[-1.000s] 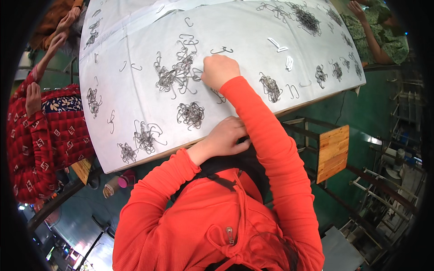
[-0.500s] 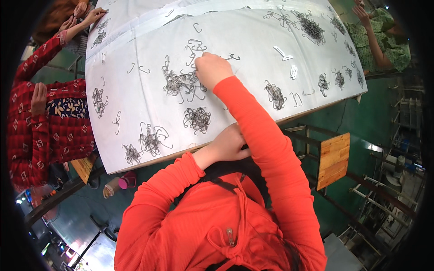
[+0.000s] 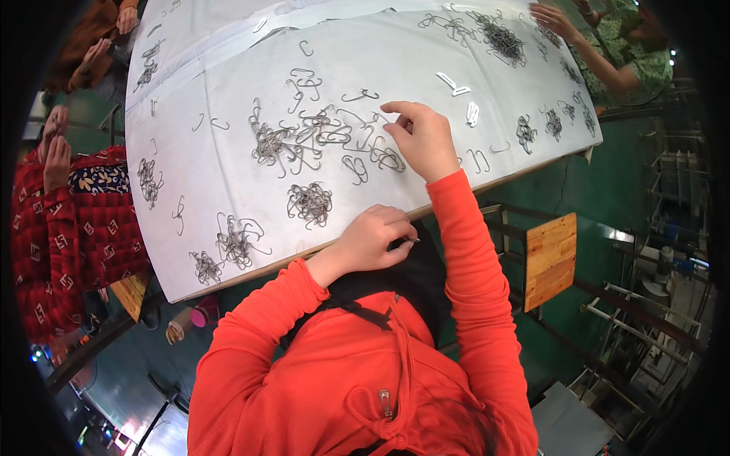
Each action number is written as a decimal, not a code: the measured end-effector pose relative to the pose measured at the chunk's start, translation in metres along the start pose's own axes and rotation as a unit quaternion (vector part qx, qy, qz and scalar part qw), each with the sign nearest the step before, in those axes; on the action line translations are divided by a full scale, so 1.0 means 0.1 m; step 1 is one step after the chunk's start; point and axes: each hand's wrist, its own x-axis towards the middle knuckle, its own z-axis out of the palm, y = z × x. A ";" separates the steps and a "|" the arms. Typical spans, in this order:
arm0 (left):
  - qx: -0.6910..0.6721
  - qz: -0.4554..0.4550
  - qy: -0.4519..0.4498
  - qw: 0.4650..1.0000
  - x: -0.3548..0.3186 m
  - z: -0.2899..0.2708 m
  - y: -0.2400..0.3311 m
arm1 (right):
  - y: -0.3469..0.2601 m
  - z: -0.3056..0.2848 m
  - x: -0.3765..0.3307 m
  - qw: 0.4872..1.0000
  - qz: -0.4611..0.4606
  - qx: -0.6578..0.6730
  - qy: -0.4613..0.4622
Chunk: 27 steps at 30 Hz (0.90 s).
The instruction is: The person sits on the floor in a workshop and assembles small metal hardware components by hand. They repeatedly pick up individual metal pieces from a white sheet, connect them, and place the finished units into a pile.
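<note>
My right hand (image 3: 423, 138) rests on the white table (image 3: 228, 68), fingertips curled at the right edge of a spread of loose grey wire hooks (image 3: 319, 133). Whether a hook is pinched between thumb and forefinger is hidden. My left hand (image 3: 372, 239) is a fist at the table's near edge, with a thin metal wire piece (image 3: 411, 240) poking out of it. A small tangled clump of hooks (image 3: 309, 203) lies just beyond the left hand. Both sleeves are orange.
More hook clumps lie at the near left (image 3: 232, 242), left edge (image 3: 148, 178) and far right (image 3: 502, 38). A person in red (image 3: 68, 228) sits at the left, another person's hand (image 3: 555, 19) works at the far right. A wooden stool (image 3: 549, 258) stands below the table.
My right hand has drawn back to the right, away from the middle of the hook pile. My left hand has stayed at the table edge. The view has shifted slightly.
</note>
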 end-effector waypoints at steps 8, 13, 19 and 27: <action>-0.005 -0.005 0.013 1.000 0.01 0.00 0.00 | 0.14 -0.21 -0.44 0.984 0.081 0.152 0.049; -0.019 -0.047 0.020 0.999 0.04 -0.01 0.06 | 0.22 -0.41 -1.29 0.814 0.178 0.554 -0.003; -0.022 -0.067 0.027 0.997 0.04 0.03 0.07 | 0.29 -0.22 -1.78 0.755 0.281 0.592 -0.028; 0.009 -0.056 0.028 0.998 0.06 0.02 0.07 | 0.33 -0.05 -1.80 0.715 0.286 0.638 0.014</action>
